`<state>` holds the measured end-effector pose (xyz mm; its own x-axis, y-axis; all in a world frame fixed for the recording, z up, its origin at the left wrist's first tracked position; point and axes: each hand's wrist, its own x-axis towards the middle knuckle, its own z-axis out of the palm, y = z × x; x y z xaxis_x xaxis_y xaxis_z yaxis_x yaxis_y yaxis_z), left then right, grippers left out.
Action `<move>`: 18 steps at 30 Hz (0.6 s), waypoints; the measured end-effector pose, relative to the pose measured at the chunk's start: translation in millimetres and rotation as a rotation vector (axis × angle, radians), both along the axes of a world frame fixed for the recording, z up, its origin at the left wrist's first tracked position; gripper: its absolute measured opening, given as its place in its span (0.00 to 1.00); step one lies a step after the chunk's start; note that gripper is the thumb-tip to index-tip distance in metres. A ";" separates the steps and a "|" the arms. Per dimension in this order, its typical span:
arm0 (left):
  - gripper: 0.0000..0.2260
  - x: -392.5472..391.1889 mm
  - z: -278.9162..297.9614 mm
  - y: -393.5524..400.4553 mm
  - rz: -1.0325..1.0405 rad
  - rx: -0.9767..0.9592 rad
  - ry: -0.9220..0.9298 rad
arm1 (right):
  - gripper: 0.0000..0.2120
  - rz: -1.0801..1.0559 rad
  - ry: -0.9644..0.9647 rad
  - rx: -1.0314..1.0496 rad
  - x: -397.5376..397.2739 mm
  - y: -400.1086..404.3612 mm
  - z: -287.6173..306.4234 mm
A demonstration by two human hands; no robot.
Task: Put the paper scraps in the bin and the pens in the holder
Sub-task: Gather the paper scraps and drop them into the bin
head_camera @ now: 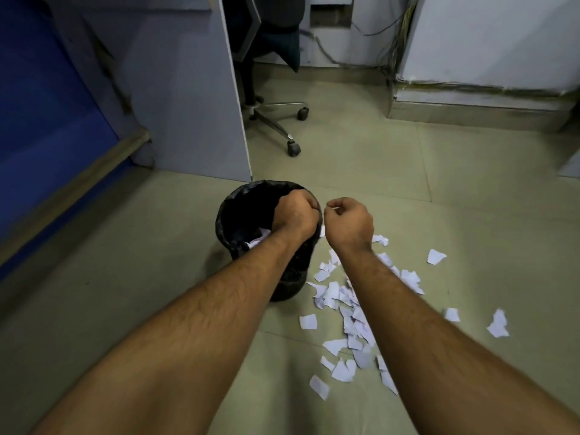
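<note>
A pale green tiled floor [408, 189] in an office corner, with a blue wall panel [47, 120] at far left and a grey divider board [188, 89] standing beside it. Behind the board, a black office chair on a shiny wheeled base [276, 114]. Farther back, a white wall with loose hanging wires [392, 48].

In the middle of the floor, a small round black bin lined with a black plastic bag [238, 211], standing upright. Inside it, near the bottom, a few white paper bits [259, 238].

Left hand [295, 213] over the bin's right rim, fingers curled tight into a fist; cannot tell if anything sits inside this grip. Right hand [350, 222] just beside the bin, up above the floor, close to the left hand but apart from it. Finger and thumb of the right hand pinching a tiny white paper scrap [332, 208].

On the floor to the right of the bin, a big heap of torn white paper scraps [351, 312], partly hidden under the right arm. A few more pieces lying alone farther right, such as one torn white piece [435, 256] and another [498, 324] near the right edge.

No pens or holder in view.
</note>
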<state>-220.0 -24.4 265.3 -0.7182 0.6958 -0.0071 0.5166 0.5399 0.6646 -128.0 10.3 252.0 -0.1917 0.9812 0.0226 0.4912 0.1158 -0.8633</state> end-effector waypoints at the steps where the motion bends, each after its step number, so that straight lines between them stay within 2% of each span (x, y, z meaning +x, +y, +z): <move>1: 0.06 10.4 -1.3 4.4 -0.033 0.001 0.008 | 0.10 -0.011 0.004 0.006 11.4 1.4 -2.4; 5: 0.09 63.8 -23.7 21.1 -0.212 -0.103 0.021 | 0.10 -0.075 -0.038 -0.044 67.2 10.8 -26.9; 8: 0.14 109.7 -71.3 18.1 -0.358 -0.292 0.003 | 0.12 -0.120 -0.203 -0.201 119.4 17.5 -68.3; 11: 0.15 145.7 -126.7 5.1 -0.411 -0.411 -0.055 | 0.17 -0.017 -0.384 -0.345 166.3 9.3 -122.3; 15: 0.21 178.9 -190.7 -17.9 -0.407 -0.592 -0.043 | 0.28 0.037 -0.635 -0.425 207.7 -8.1 -180.2; 18: 0.32 187.3 -221.2 -32.1 -0.288 -0.751 -0.045 | 0.35 0.066 -0.767 -0.438 227.5 -18.5 -213.9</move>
<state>-32.6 -56.5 44.1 -0.4992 0.6515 -0.5712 0.6848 0.7006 0.2006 99.4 -8.2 38.2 -0.0566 0.8578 -0.5109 0.9570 -0.0992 -0.2727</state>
